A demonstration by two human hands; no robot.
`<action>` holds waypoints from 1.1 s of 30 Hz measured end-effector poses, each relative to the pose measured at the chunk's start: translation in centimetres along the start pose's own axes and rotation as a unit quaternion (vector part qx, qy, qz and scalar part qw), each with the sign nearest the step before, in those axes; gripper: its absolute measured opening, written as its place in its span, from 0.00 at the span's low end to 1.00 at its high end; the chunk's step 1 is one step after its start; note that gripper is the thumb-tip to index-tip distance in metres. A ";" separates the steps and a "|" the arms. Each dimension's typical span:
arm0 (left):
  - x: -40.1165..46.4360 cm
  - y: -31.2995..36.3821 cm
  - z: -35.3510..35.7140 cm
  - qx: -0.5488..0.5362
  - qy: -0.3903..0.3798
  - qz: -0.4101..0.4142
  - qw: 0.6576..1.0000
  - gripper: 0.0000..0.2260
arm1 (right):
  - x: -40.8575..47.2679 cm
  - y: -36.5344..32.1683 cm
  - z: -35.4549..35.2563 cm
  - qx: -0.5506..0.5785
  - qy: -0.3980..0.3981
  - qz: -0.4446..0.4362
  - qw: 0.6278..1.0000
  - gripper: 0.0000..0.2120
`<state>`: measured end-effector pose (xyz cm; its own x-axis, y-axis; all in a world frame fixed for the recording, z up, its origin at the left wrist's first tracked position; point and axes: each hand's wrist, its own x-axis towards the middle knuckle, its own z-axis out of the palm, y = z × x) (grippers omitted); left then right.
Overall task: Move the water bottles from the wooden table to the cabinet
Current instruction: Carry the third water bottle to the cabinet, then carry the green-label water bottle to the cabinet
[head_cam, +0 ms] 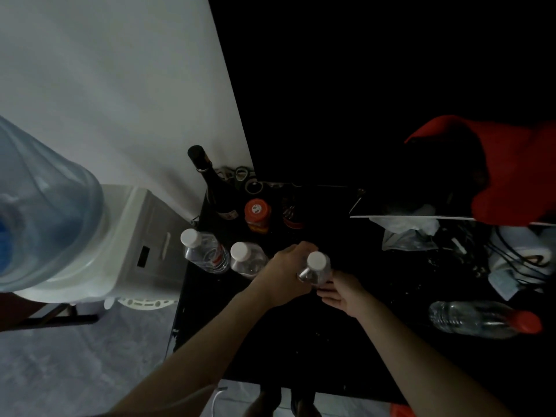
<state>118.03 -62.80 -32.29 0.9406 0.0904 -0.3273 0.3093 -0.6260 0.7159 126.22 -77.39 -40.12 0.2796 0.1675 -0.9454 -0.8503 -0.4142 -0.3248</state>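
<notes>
On the black cabinet top (301,341) my left hand (282,275) grips a clear white-capped water bottle (316,267) standing upright. Just right of its base is my right hand (343,293), fingers loosely extended at the bottle's foot; I cannot make out whether they touch it. Two more white-capped water bottles stand to the left: one with a red label (204,251) at the cabinet's left edge, another (248,258) beside it. A red-capped clear bottle (481,320) lies on its side at the right.
A dark wine bottle (213,185) and an orange-lidded jar (257,215) stand behind the bottles. A water dispenser (132,245) with a big blue jug (39,212) is to the left. Red cloth (511,173), plastic bags (409,233) and cables clutter the right.
</notes>
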 end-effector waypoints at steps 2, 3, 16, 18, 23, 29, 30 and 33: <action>0.0 0.8 -0.1 0.021 -0.012 -0.006 1.000 0.25 | -0.5 0.0 -0.3 -0.010 -0.008 -0.006 1.000 0.12; 0.0 1.1 -0.3 0.032 -0.013 -0.010 0.999 0.27 | -0.8 0.1 -0.5 -0.015 -0.010 -0.010 1.000 0.14; -8.2 4.1 -6.2 0.132 0.160 0.005 0.978 0.36 | -10.5 -5.4 -3.0 -0.305 0.038 -0.184 0.934 0.17; -9.9 4.4 -7.4 0.171 0.201 -0.013 0.964 0.36 | -12.6 -6.0 -2.7 -0.368 0.055 -0.237 0.897 0.15; -14.5 4.9 -10.4 0.236 0.273 -0.046 0.931 0.36 | -18.6 -6.4 0.1 -0.540 0.111 -0.361 0.752 0.16; -22.4 4.1 -13.0 0.228 0.348 -0.098 0.904 0.36 | -25.5 -4.5 9.9 -0.602 0.181 -0.487 0.606 0.16; -24.1 3.7 -13.3 0.235 0.362 -0.113 0.895 0.36 | -26.2 -3.8 11.8 -0.605 0.173 -0.507 0.589 0.14; -30.1 2.4 -14.2 0.241 0.399 -0.165 0.869 0.36 | -28.5 -1.1 17.8 -0.629 0.137 -0.556 0.525 0.13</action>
<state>92.48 -56.01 -12.00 0.6693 0.7141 0.2051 0.6664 -0.6990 0.2592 111.28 -65.76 -12.35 0.4908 0.8689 -0.0640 0.8276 -0.4878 -0.2776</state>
